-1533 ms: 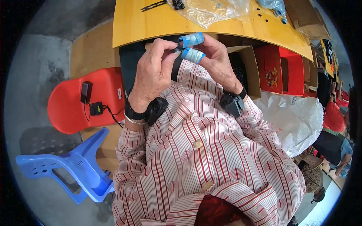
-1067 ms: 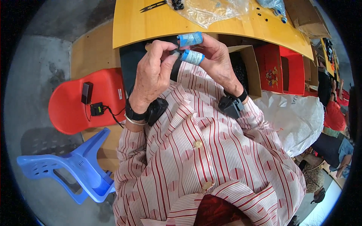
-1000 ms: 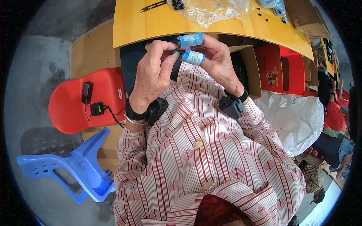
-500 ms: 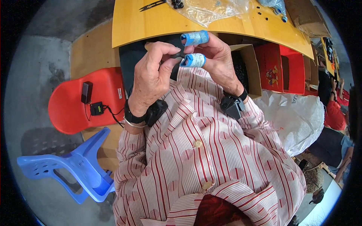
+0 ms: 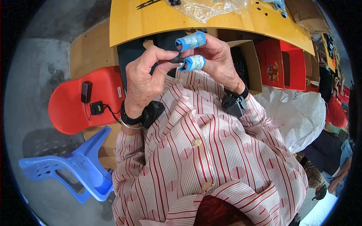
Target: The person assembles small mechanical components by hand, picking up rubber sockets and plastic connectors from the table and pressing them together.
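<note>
My left hand (image 5: pixel 145 77) pinches a small black part (image 5: pixel 175 58) between thumb and forefinger, just beyond the table's front edge and above my lap. Opposite it, my right hand (image 5: pixel 218 60) has thumb and forefinger wrapped in blue and whitish tape, closed around the part's right end. The taped fingertips hide most of that end, so the part's full shape does not show. Both wrists carry black strapped devices.
The yellow table (image 5: pixel 151 22) holds black snips (image 5: pixel 148 3), a clear plastic bag (image 5: pixel 205 9) and small black pieces. Right: a cardboard box (image 5: pixel 252 64), red box (image 5: pixel 269 62), white sack (image 5: pixel 294 113); people beyond. Left: a red seat (image 5: pixel 68 105) with black electronics, a blue plastic stool (image 5: pixel 85 165).
My left hand has shifted slightly left and down, and the black part now shows more plainly between the fingertips. The right hand's taped forefinger has tilted and moved a little left.
</note>
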Demonstrator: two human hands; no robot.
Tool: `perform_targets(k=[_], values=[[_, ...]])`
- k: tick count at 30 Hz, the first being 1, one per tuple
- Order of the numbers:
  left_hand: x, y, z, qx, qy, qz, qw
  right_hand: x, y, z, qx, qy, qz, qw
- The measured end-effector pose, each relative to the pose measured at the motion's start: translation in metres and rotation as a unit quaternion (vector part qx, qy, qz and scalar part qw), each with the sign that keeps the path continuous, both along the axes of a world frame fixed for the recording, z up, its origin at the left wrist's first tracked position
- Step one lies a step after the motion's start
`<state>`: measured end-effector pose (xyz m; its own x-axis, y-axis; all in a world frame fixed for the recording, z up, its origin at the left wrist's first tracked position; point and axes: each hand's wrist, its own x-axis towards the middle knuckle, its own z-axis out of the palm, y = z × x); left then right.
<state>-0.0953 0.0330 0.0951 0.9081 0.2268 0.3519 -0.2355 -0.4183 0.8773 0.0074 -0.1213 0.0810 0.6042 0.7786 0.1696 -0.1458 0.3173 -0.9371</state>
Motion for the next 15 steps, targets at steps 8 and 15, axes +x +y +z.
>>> perform_targets(k=[8, 15], values=[[0.000, 0.002, 0.001, 0.000, 0.017, -0.018, 1.000, 0.001, 0.001, -0.006, 0.017, 0.002, 0.014, 1.000], [0.001, -0.003, 0.001, 0.000, 0.050, 0.004, 0.999, -0.003, 0.007, -0.017, 0.030, 0.005, -0.022, 0.999]])
